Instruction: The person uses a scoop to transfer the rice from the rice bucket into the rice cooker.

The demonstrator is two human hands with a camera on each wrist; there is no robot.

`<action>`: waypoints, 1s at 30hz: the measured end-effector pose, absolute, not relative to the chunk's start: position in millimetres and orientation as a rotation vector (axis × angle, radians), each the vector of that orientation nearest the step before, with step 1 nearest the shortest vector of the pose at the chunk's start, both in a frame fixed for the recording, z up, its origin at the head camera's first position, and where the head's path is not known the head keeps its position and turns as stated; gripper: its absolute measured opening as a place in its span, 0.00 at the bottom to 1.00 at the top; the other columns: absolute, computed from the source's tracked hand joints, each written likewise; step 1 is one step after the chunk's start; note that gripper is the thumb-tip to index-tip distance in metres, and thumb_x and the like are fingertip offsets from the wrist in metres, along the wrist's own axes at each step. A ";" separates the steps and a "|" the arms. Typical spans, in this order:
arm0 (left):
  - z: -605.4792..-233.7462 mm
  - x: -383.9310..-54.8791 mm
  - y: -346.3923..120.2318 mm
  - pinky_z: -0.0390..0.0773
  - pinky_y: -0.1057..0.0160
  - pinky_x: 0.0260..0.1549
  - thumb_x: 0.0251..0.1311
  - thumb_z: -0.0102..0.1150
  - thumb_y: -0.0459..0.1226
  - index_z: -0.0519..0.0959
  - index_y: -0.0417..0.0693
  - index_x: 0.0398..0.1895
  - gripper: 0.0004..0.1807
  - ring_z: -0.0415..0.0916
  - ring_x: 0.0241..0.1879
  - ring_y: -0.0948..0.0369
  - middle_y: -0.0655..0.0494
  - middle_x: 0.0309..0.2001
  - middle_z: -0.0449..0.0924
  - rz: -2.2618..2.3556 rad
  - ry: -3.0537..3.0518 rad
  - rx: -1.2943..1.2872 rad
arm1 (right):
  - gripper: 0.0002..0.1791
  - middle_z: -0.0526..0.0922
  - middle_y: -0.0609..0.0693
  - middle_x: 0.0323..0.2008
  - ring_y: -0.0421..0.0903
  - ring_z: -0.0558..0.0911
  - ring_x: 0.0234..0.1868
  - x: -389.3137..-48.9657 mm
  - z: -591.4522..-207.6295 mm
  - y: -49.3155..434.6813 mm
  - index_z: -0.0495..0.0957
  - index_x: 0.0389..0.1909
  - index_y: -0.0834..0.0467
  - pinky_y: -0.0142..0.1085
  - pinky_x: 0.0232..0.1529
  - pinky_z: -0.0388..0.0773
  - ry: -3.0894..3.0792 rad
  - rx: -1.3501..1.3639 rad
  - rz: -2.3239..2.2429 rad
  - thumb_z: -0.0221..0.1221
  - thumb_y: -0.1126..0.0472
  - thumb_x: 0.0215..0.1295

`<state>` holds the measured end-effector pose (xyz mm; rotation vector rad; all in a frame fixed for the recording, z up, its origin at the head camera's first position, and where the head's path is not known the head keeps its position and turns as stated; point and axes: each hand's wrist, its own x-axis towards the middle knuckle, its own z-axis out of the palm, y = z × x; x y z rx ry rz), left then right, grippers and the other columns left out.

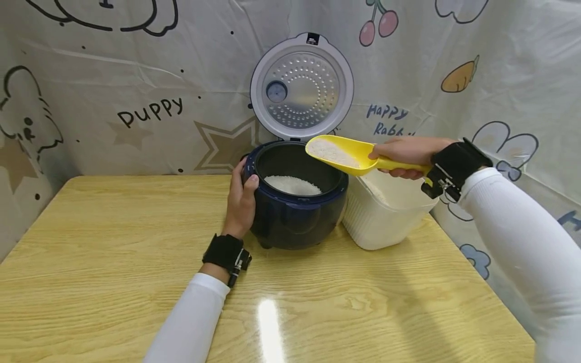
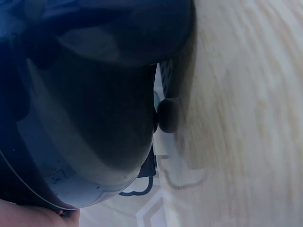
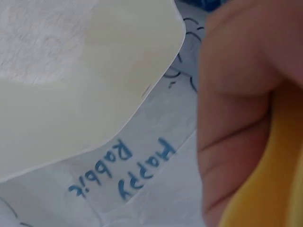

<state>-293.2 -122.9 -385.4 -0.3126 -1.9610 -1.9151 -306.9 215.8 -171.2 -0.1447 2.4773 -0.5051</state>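
Note:
A dark blue rice cooker [image 1: 297, 222] stands on the table with its lid [image 1: 301, 91] raised, white rice [image 1: 292, 185] in its pot. My left hand [image 1: 240, 204] grips the cooker's left side, thumb near the rim; in the left wrist view the cooker's glossy body [image 2: 90, 104] fills the left half. My right hand [image 1: 404, 154] holds a yellow scoop [image 1: 358, 150] by its handle, its bowl over the pot's right rim. Pale grains [image 1: 331, 152] lie in the scoop. Part of the scoop's handle is hidden by the fingers.
Right of the cooker stands a white ribbed bin [image 1: 374, 224], close beside it and below my right hand. Its pale contents [image 3: 42, 42] show in the right wrist view. Behind is a printed cloth [image 1: 213, 60]; the wooden table [image 1: 136, 242] extends left and forward.

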 end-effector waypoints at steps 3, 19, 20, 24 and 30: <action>-385.4 -292.5 -122.2 0.61 0.48 0.75 0.63 0.45 0.57 0.56 0.53 0.81 0.43 0.63 0.72 0.53 0.46 0.78 0.62 -1.914 -1.964 -0.310 | 0.25 0.70 0.43 0.21 0.42 0.68 0.19 -308.1 -175.1 206.4 0.74 0.42 0.54 0.32 0.21 0.65 2.509 -0.167 -0.531 0.43 0.36 0.77; -382.7 -289.5 -122.0 0.60 0.45 0.76 0.63 0.43 0.59 0.55 0.56 0.81 0.43 0.62 0.74 0.52 0.48 0.79 0.61 -1.898 -2.003 -0.271 | 0.25 0.69 0.45 0.16 0.43 0.67 0.16 -307.5 -193.9 167.7 0.74 0.24 0.53 0.35 0.21 0.64 2.683 -0.526 -0.392 0.48 0.41 0.78; -382.9 -289.6 -122.1 0.60 0.45 0.77 0.63 0.43 0.59 0.55 0.56 0.81 0.43 0.62 0.74 0.52 0.48 0.79 0.60 -1.898 -2.005 -0.270 | 0.25 0.69 0.45 0.16 0.43 0.67 0.15 -307.0 -195.2 166.9 0.75 0.25 0.54 0.34 0.21 0.64 2.687 -0.549 -0.395 0.50 0.42 0.78; -382.5 -289.5 -121.7 0.60 0.44 0.77 0.64 0.43 0.60 0.54 0.57 0.81 0.43 0.63 0.73 0.52 0.48 0.79 0.60 -1.907 -2.020 -0.276 | 0.22 0.70 0.45 0.15 0.42 0.68 0.15 -305.7 -199.8 165.1 0.81 0.31 0.56 0.34 0.20 0.65 2.720 -0.608 -0.386 0.54 0.44 0.76; -382.4 -289.2 -121.4 0.61 0.45 0.77 0.64 0.42 0.59 0.54 0.57 0.81 0.43 0.63 0.72 0.52 0.48 0.78 0.60 -1.904 -2.021 -0.270 | 0.22 0.71 0.46 0.17 0.43 0.70 0.17 -304.6 -203.9 165.4 0.78 0.28 0.55 0.35 0.22 0.68 2.797 -0.619 -0.356 0.56 0.43 0.74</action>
